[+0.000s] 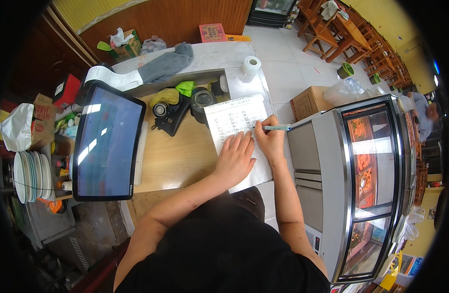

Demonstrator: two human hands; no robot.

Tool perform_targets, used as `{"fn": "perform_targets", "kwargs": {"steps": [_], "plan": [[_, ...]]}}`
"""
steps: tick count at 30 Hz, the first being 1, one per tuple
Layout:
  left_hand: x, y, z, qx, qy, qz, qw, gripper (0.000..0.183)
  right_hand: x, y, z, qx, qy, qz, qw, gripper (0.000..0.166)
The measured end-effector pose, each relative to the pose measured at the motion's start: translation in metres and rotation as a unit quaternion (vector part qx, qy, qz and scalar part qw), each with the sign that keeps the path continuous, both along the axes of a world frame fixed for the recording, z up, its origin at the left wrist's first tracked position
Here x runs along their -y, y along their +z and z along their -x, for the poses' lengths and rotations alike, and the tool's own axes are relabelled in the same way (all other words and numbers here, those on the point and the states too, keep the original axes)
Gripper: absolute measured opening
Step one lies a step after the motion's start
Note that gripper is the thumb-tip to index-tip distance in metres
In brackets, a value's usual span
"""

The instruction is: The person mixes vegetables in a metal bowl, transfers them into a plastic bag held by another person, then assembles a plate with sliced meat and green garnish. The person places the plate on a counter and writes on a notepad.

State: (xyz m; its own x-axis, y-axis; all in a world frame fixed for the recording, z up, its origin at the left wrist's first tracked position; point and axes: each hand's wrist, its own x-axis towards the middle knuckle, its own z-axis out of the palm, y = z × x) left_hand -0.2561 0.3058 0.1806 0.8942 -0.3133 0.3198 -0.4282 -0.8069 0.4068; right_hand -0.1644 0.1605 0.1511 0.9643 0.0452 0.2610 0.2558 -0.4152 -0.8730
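Note:
A sheet of white paper [224, 113] covered in rows of handwriting lies on the right end of the wooden counter [173, 161]. Resting flat on it, my left hand [236, 157] has its fingers stretched out over the lower rows. My right hand [271, 141] grips a pen [277, 128], its tip at the writing and its pale barrel pointing right. Just beyond the paper's upper left edge stands a glass jar [203, 99]. A black pouch [176, 117] and a metal-lidded container [160, 109] are left of the jar.
A touchscreen monitor [107, 143] stands at my left, near stacked plates [32, 175]. Receipt paper [114, 78] and a grey cloth [165, 66] lie along the back ledge. A paper roll [251, 66] stands at the corner. On the right are a glass-fronted display fridge [367, 190] and a cardboard box [309, 102]. A person [422, 113] is at far right.

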Motion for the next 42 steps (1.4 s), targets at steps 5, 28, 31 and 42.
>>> {"fn": "perform_targets", "kwargs": {"steps": [5, 28, 31, 42], "plan": [[0.000, -0.002, 0.000, 0.004, 0.002, -0.001, 1.000, 0.056, -0.002, 0.004, 0.003, -0.005, -0.009, -0.005, 1.000, 0.024], [0.003, 0.001, 0.001, 0.018, 0.006, -0.010, 1.000, 0.052, -0.003, 0.016, 0.006, 0.037, 0.017, 0.033, 0.999, 0.024], [0.003, 0.001, 0.001, 0.020, 0.006, -0.012, 1.000, 0.050, -0.003, 0.016, 0.007, 0.023, 0.012, 0.037, 0.999, 0.023], [0.002, 0.002, 0.000, 0.026, 0.001, -0.013, 1.000, 0.052, -0.003, 0.012, 0.005, 0.033, 0.022, 0.032, 0.999, 0.025]]}}
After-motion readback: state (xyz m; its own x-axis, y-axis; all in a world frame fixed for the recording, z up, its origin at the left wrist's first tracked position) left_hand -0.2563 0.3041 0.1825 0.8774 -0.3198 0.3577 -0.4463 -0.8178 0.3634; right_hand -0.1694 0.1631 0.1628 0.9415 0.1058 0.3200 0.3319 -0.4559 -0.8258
